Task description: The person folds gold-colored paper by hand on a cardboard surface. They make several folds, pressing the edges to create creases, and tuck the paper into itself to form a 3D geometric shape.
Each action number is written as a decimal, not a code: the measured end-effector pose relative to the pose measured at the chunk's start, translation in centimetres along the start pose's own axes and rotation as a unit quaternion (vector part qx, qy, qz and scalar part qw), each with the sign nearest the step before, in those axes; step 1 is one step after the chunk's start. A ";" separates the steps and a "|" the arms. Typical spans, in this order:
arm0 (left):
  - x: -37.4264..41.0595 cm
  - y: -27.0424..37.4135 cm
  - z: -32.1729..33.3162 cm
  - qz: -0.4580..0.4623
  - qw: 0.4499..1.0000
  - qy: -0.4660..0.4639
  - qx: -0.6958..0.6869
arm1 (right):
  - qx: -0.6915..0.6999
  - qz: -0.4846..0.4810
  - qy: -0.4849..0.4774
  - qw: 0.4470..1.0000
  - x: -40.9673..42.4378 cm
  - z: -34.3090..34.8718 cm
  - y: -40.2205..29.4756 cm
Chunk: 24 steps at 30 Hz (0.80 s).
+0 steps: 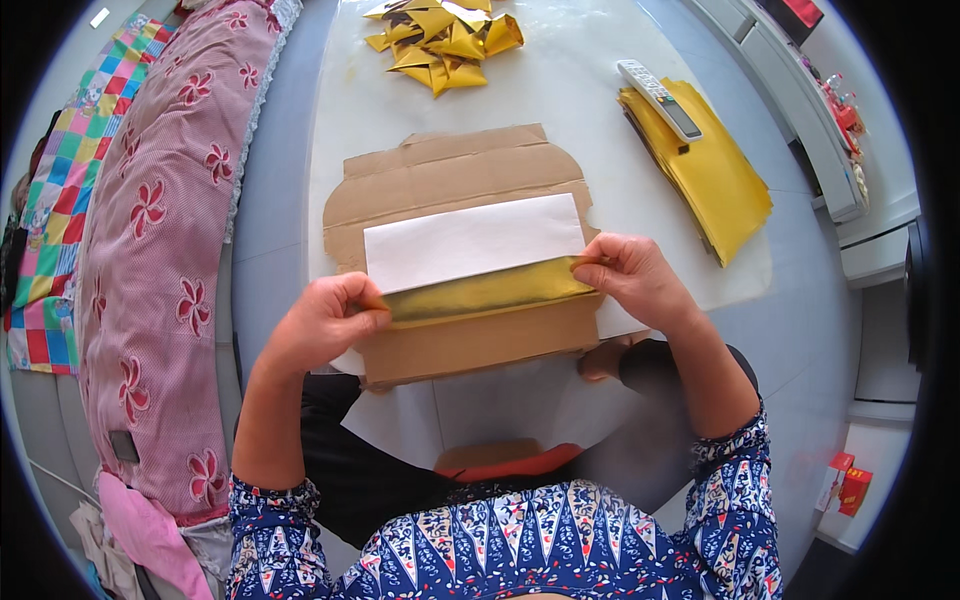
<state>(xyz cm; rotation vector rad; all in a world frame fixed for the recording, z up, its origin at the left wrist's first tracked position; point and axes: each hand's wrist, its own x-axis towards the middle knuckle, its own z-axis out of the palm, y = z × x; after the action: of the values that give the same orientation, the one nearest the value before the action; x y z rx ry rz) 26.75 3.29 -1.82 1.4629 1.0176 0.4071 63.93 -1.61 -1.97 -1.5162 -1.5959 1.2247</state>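
Observation:
A sheet of gold foil paper (487, 291) shows white on its far part and shiny gold along a strip at its near edge. It lies over a flattened piece of brown cardboard (480, 349). My left hand (330, 319) pinches the strip's left end between thumb and fingers. At the strip's right end, my right hand (634, 277) pinches it in the same way. Folded gold paper pieces (442, 45) are heaped beyond the cardboard. To the right lies a stack of gold paper sheets (712, 172), with a white remote control (660, 101) on top.
The cardboard rests on a pale table (585, 142) with rounded corners. Left of it, across a strip of floor, stands a sofa with a pink floral cover (172, 187). Cabinets (802, 112) line the right side. My legs are at the table's near edge.

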 end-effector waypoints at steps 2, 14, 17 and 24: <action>0.1 -0.4 -0.3 -0.016 0.999 0.025 -0.022 | 0.016 0.012 0.018 1.000 0.4 0.4 0.5; 0.4 0.2 1.4 -0.059 0.987 0.143 0.037 | -0.001 0.060 0.076 0.995 0.6 1.7 0.0; 0.7 -1.2 1.7 -0.011 0.983 0.176 0.045 | -0.082 0.072 0.093 0.990 0.5 2.4 -1.0; 0.3 -0.6 1.8 -0.031 0.978 0.200 0.041 | -0.147 0.034 0.159 0.976 0.1 3.2 0.2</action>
<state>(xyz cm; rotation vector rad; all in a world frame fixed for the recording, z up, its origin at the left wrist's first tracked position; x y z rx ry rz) 28.05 2.32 -2.75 1.4480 1.4108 0.6379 61.11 -2.21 -3.37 -1.8577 -1.5654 0.7511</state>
